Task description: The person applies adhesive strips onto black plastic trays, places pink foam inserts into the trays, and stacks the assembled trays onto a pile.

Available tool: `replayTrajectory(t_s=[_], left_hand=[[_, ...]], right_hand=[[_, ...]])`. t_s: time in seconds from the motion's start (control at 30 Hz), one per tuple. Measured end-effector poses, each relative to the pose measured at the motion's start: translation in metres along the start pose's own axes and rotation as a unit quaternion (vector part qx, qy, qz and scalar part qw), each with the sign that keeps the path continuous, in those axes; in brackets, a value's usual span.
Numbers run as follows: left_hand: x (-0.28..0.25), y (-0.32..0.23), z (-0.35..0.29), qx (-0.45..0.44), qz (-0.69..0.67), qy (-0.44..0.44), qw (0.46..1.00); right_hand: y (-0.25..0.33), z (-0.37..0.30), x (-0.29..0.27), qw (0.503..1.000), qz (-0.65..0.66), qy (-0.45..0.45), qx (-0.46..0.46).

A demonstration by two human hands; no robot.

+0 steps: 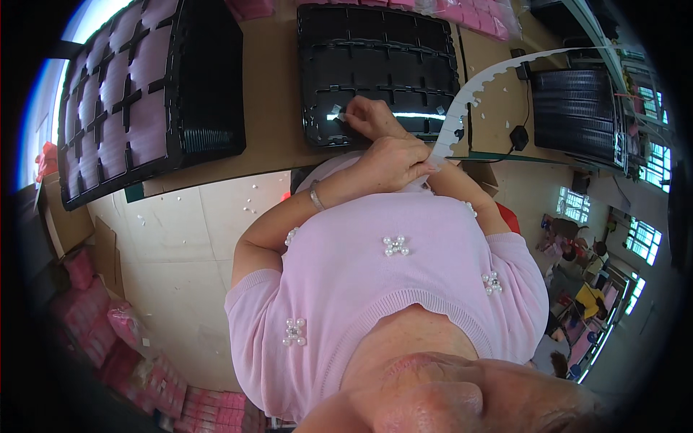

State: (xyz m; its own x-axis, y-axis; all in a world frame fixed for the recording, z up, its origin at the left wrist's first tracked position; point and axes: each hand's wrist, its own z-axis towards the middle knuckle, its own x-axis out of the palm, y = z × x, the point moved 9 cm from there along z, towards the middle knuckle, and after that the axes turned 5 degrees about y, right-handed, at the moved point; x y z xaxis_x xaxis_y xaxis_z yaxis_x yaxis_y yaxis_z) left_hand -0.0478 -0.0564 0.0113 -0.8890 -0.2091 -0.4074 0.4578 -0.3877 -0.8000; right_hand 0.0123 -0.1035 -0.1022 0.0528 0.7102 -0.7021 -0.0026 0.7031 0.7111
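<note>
A black plastic compartment tray [346, 61] with cross-shaped dividers lies on the table in front of me. My right hand [375, 119] is over its near edge, thumb and fingertips pinched at a small clear sticker [336, 110] against the tray. Crossing over the right forearm is my left hand [393, 160], a bracelet on its wrist. Between its fingers is the end of a long white strip of backing paper [456, 108] with a notched edge, which curves up and away to the right.
At left stands a tall black stack of trays [206, 79] with pale pink pieces in its compartments. More nested black trays [574, 108] are at right, near a black plug adapter [518, 137] with a cord. Pink packs [476, 14] lie at the back; others [86, 310] are piled on the floor.
</note>
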Motion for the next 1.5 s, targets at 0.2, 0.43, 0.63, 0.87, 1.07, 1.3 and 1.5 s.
replayTrajectory(t_s=[0.2,0.43,0.63,0.87,1.07,1.3,1.5], left_hand=[[-0.028,0.069,-0.004,-0.275,-0.327,-0.132,0.894],[-0.018,0.110,0.027,-0.299,-0.238,-0.108,0.918],[0.038,0.090,0.082,-0.284,-0.186,0.032,0.940],[0.109,0.088,0.138,-0.263,-0.193,-0.090,0.941],[0.140,0.091,0.179,-0.308,-0.264,-0.117,0.906],[0.153,0.093,0.192,-0.336,-0.208,-0.118,0.911],[0.143,0.091,0.186,-0.350,-0.141,-0.183,0.908]], right_hand=[[-0.069,-0.070,-0.029,0.731,0.645,-0.116,0.192],[-0.025,-0.101,-0.084,0.794,0.558,-0.139,0.200],[-0.036,-0.148,-0.133,0.899,0.320,-0.235,0.183],[-0.025,-0.240,-0.196,0.894,-0.057,-0.432,0.103],[-0.249,-0.485,-0.170,0.692,0.094,-0.588,0.409],[-0.453,-0.707,-0.065,0.522,0.061,-0.618,0.585],[-0.498,-0.667,-0.025,0.370,0.502,-0.557,0.549]])
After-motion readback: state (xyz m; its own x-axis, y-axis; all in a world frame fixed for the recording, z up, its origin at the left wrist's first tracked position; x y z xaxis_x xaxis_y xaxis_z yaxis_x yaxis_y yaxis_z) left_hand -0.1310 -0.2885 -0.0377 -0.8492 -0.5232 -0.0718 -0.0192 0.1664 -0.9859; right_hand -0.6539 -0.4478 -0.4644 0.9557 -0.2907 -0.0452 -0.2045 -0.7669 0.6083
